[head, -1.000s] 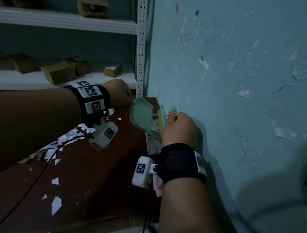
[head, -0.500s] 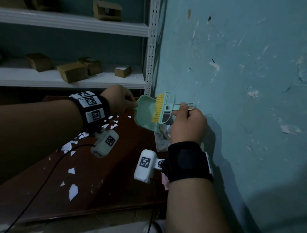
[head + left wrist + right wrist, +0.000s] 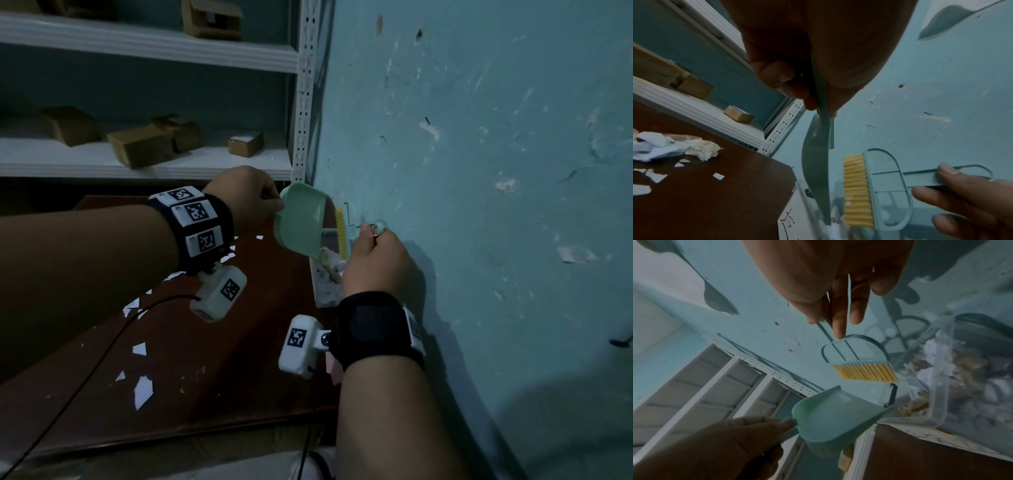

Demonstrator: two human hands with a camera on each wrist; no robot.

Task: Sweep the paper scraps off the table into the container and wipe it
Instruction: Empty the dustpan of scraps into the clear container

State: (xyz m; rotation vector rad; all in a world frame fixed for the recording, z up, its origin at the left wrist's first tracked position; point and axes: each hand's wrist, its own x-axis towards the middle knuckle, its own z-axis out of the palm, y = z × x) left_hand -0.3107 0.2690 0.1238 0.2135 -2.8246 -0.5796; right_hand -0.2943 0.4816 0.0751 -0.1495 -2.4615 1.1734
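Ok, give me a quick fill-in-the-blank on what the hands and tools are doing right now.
1. The left hand holds the green ____ tilted over the clear container.
2. The right hand holds the brush, whose bristles are ____ in colour.
3. The container stands on the table right against the ____.
4. White paper scraps still lie on the ____.

Missing words: dustpan; yellow; wall; table

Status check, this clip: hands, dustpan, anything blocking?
Left hand grips dustpan, tipped over container. Right hand grips brush. Scraps remain on table. Nothing blocking.
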